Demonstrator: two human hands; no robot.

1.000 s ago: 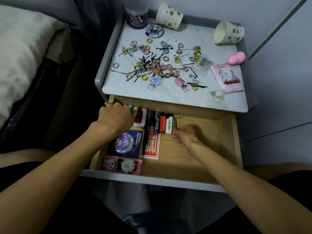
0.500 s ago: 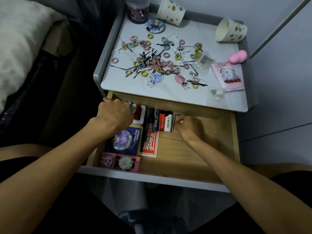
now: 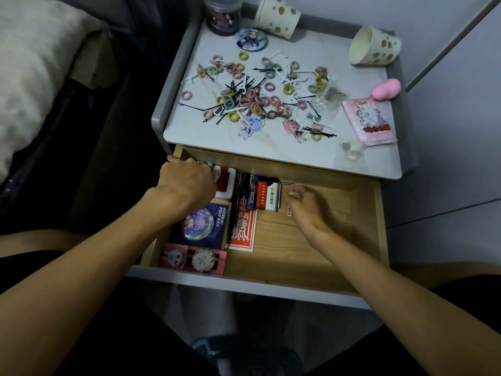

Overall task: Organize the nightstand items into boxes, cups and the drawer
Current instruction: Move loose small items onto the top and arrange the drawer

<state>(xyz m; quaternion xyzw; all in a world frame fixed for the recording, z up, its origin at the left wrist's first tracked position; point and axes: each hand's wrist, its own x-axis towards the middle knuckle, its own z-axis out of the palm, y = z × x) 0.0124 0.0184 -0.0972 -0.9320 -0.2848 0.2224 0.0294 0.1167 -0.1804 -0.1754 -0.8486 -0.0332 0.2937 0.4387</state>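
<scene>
- While the pale wooden drawer (image 3: 325, 253) stands pulled out at lower centre, both hands work along its far row, apparently to pack rigid goods edge to edge.
- Left hand (image 3: 187, 183), centre left: knuckles up, fingers curled over the drawer's far left corner. What they hold, if anything, is hidden.
- Right hand (image 3: 303, 204), centre: fingers curled against a silvery bent metal bar (image 3: 281, 189). Whether they pinch it cannot be told.
- Row of small glossy boxes (image 3: 267, 196): rectangular, hard-edged, set side by side, probably to save room.
- White nightstand top with raised grey rim (image 3: 298, 156), upper centre: pastel fabric hair loops (image 3: 257, 100) and thin black wire hairpins (image 3: 238, 86) lie tangled, not yet sorted.
- Dotted paper cup (image 3: 279, 16) and second dotted paper cup (image 3: 375, 46), upper edge: both tipped over, likely meant for the loops.
</scene>
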